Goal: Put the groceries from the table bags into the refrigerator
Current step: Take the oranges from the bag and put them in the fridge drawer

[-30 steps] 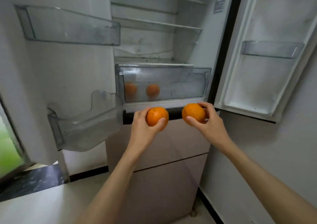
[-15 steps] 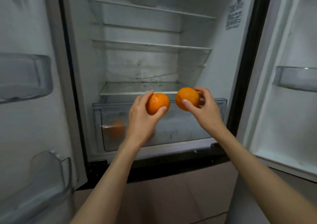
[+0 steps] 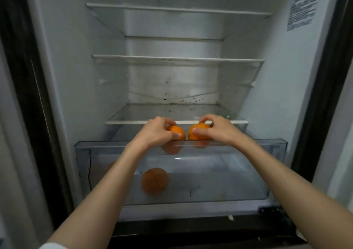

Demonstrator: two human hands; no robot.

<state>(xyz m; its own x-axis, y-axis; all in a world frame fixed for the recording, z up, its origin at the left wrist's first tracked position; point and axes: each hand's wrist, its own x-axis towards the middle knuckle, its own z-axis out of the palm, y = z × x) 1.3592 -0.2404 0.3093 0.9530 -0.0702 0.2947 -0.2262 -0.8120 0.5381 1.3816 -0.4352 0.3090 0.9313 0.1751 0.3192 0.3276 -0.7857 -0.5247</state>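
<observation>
The refrigerator stands open before me, with a clear crisper drawer [image 3: 275, 153] pulled out at its bottom. My left hand [image 3: 152, 132] grips one orange [image 3: 178, 132] from above, just over the drawer's open top. My right hand [image 3: 215, 128] grips a second orange [image 3: 198, 133] beside it, the two fruits almost touching. Both oranges sit at the level of the drawer's rim, under the front edge of the lowest glass shelf [image 3: 191, 122]. Another orange [image 3: 154, 181] lies inside the drawer, seen through its front wall; a further orange shape at the left is mostly hidden by my left forearm.
Two bare glass shelves [image 3: 177, 59] span the compartment above. A printed label [image 3: 301, 6] is stuck on the right inner wall. Dark door seals frame both sides. Specks of dirt mark the back wall near the lowest shelf.
The view has closed in on the fridge. Both hands have turned palm-down and carried the oranges forward and down to the drawer's open top.
</observation>
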